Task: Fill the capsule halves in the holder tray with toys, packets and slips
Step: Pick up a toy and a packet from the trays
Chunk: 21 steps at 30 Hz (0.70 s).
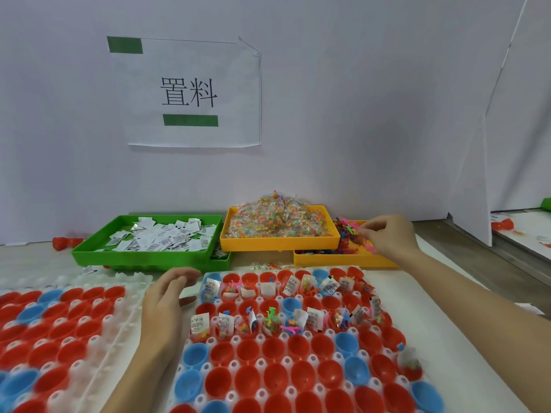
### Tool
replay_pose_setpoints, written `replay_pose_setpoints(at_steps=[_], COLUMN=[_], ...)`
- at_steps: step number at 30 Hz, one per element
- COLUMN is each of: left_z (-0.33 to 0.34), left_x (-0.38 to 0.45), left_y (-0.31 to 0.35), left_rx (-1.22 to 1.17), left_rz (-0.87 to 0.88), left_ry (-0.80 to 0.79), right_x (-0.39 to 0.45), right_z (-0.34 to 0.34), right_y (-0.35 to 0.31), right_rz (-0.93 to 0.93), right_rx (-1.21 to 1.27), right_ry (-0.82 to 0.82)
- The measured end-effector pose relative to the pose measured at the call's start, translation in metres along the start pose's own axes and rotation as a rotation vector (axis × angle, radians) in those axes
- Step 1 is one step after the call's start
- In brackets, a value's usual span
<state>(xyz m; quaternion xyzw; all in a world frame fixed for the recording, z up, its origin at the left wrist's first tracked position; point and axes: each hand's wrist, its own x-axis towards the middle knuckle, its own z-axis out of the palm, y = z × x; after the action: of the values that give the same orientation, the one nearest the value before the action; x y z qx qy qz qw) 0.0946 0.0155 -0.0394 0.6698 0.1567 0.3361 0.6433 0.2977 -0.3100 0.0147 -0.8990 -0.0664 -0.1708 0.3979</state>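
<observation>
A white holder tray (pixel 269 360) lies in front of me, packed with red and blue capsule halves (pixel 272 348). Its two far filled rows hold slips, bead packets and small toys; the nearer halves are mostly empty. My left hand (pixel 167 302) hovers open at the tray's left edge. My right hand (pixel 387 236) reaches into the far yellow tray of plastic toys (pixel 346 234), its fingers pinching among the pink and red pieces. Paper slips (pixel 161 238) fill a green tray (pixel 140 254). Bead packets (pixel 277 219) are heaped in a second yellow tray (pixel 280 242).
A second holder tray (pixel 53 329) of red and blue halves lies at the left. A white wall with a paper sign (pixel 190 93) stands behind the supply trays. A white divider (pixel 474 174) closes off the right side. Loose red halves (pixel 64 242) sit by the wall.
</observation>
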Motion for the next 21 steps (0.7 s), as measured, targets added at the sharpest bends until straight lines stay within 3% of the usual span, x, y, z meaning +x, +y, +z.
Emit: replay_pose_setpoints(at_steps=[3, 8, 15, 21], left_z=[0.001, 0.001, 0.001, 0.002], left_x=[-0.002, -0.001, -0.002, -0.002], left_y=[0.001, 0.002, 0.002, 0.004], left_rx=[0.016, 0.041, 0.065, 0.067], left_rz=[0.000, -0.008, 0.005, 0.015], left_ry=[-0.015, -0.027, -0.040, -0.048], right_x=[-0.033, -0.099, -0.131, -0.139], right_z=[-0.023, -0.057, -0.087, -0.093], right_y=[-0.010, -0.025, -0.045, -0.051], right_rz=[-0.051, -0.164, -0.251, -0.337], right_rx=[0.175, 0.316, 0.265, 0.071], right_ry=[0.028, -0.181, -0.592, -0.753])
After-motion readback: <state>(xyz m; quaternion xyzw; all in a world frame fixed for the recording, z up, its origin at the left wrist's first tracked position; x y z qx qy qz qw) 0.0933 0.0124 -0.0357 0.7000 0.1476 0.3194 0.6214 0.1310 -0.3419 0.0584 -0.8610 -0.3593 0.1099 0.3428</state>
